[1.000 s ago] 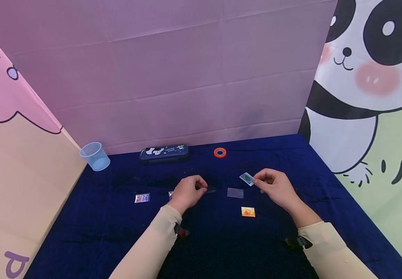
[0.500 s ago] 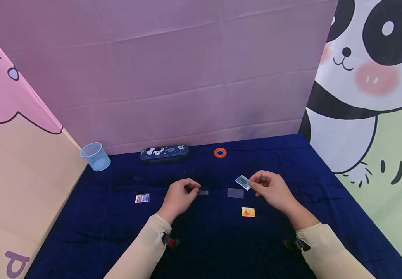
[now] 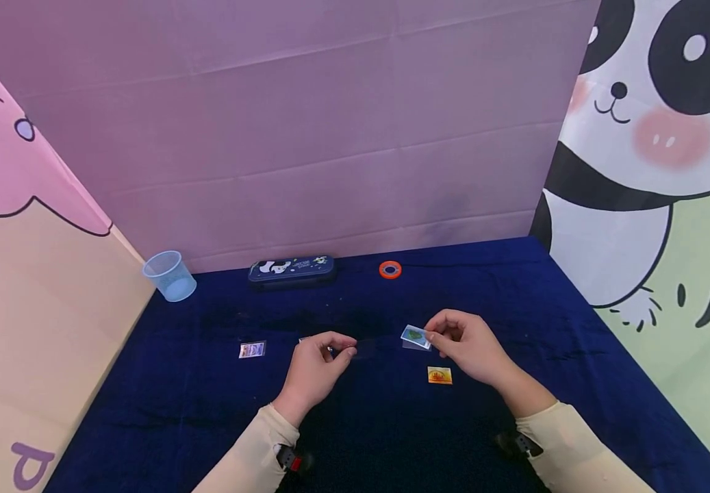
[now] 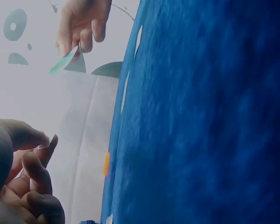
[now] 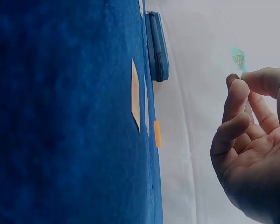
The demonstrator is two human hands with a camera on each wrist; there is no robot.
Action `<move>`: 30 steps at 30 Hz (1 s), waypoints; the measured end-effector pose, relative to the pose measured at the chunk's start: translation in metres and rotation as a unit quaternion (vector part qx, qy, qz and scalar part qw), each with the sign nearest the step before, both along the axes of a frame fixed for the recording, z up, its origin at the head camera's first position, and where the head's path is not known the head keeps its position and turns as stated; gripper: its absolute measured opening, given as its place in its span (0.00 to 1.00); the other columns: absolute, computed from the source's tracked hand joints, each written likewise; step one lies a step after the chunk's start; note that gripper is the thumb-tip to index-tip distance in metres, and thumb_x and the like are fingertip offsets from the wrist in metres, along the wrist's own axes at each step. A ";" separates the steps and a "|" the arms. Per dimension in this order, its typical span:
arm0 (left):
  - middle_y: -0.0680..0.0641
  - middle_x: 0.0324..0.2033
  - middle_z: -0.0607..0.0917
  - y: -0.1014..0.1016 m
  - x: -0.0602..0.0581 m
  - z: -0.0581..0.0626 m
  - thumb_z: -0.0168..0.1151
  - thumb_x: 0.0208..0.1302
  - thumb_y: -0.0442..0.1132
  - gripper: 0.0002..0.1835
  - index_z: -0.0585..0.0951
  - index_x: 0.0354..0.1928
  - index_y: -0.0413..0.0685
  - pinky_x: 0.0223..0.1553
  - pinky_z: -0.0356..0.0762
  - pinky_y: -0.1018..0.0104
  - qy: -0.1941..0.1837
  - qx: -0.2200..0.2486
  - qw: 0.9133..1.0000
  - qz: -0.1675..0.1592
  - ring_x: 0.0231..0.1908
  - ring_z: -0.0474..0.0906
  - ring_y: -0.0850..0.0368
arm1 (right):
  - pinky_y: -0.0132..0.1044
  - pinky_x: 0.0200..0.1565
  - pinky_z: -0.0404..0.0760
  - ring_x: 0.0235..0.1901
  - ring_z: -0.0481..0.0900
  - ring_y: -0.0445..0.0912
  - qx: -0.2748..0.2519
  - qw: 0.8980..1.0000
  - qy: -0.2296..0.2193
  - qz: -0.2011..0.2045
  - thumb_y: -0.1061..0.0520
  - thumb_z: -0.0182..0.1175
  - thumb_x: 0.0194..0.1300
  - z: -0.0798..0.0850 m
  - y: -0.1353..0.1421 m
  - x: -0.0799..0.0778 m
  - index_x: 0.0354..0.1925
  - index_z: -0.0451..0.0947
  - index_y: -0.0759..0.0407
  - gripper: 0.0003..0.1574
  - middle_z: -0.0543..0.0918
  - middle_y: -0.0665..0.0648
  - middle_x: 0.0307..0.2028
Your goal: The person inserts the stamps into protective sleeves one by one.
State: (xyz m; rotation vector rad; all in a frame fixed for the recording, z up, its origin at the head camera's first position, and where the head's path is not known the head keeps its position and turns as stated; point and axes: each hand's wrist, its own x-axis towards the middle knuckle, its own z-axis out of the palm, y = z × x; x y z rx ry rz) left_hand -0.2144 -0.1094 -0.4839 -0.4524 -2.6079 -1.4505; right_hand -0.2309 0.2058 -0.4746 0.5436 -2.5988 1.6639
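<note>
In the head view my right hand (image 3: 468,346) pinches a small blue card (image 3: 415,334) with a green picture by its edge, between thumb and fingertips. The card overlaps a clear plastic sleeve (image 3: 416,346) lying on the cloth. My left hand (image 3: 316,370), to the left, pinches another clear sleeve (image 3: 365,349), thin and barely visible against the dark cloth. In the right wrist view the blue card (image 5: 238,58) stands up above the right thumb and index finger. A yellow-orange card (image 3: 439,375) lies on the cloth nearer the body.
A sleeved card (image 3: 252,350) lies left on the dark blue cloth (image 3: 163,411); another item is mostly hidden behind the left hand. Along the back stand a clear blue cup (image 3: 170,276), a panda pencil case (image 3: 292,270) and an orange tape roll (image 3: 389,270).
My right hand has moved left and closer with the blue card, which now overlaps the lying sleeve. My left hand has drawn left and nearer the body with its sleeve.
</note>
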 end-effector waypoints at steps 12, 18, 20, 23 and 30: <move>0.55 0.31 0.81 -0.002 0.007 -0.013 0.69 0.72 0.43 0.07 0.90 0.45 0.48 0.20 0.66 0.68 -0.004 0.062 0.998 -0.005 0.17 0.65 0.65 | 0.45 0.36 0.87 0.38 0.87 0.61 -0.020 0.998 -0.046 0.040 0.59 0.65 0.75 -0.003 -0.014 0.005 0.46 0.82 0.57 0.04 0.86 0.58 0.38; 0.53 0.35 0.83 0.000 0.010 -0.014 0.70 0.71 0.39 0.07 0.89 0.47 0.47 0.21 0.65 0.70 -0.015 0.084 0.996 -0.028 0.18 0.66 0.63 | 0.45 0.35 0.87 0.37 0.85 0.63 -0.005 0.998 -0.043 0.055 0.60 0.64 0.74 -0.002 -0.018 0.010 0.47 0.82 0.54 0.05 0.86 0.56 0.34; 0.53 0.35 0.85 0.002 0.010 -0.014 0.71 0.70 0.39 0.07 0.89 0.46 0.47 0.20 0.65 0.71 -0.013 0.087 0.996 -0.029 0.18 0.66 0.62 | 0.44 0.34 0.86 0.36 0.85 0.62 0.001 0.998 -0.037 0.058 0.60 0.65 0.74 -0.002 -0.020 0.010 0.47 0.82 0.54 0.05 0.86 0.56 0.34; 0.54 0.36 0.87 0.004 0.009 -0.015 0.73 0.68 0.38 0.07 0.89 0.45 0.46 0.20 0.64 0.71 -0.010 0.081 0.996 -0.027 0.18 0.67 0.63 | 0.41 0.34 0.85 0.36 0.85 0.61 0.006 0.998 -0.029 0.060 0.61 0.66 0.72 -0.002 -0.021 0.011 0.47 0.83 0.53 0.07 0.85 0.57 0.35; 0.53 0.31 0.84 0.007 0.013 -0.016 0.73 0.68 0.40 0.04 0.89 0.42 0.51 0.20 0.64 0.71 -0.026 0.086 0.996 -0.016 0.18 0.67 0.63 | 0.40 0.33 0.85 0.35 0.85 0.57 0.006 0.998 -0.015 0.055 0.63 0.67 0.71 -0.004 -0.023 0.012 0.47 0.83 0.53 0.09 0.85 0.57 0.38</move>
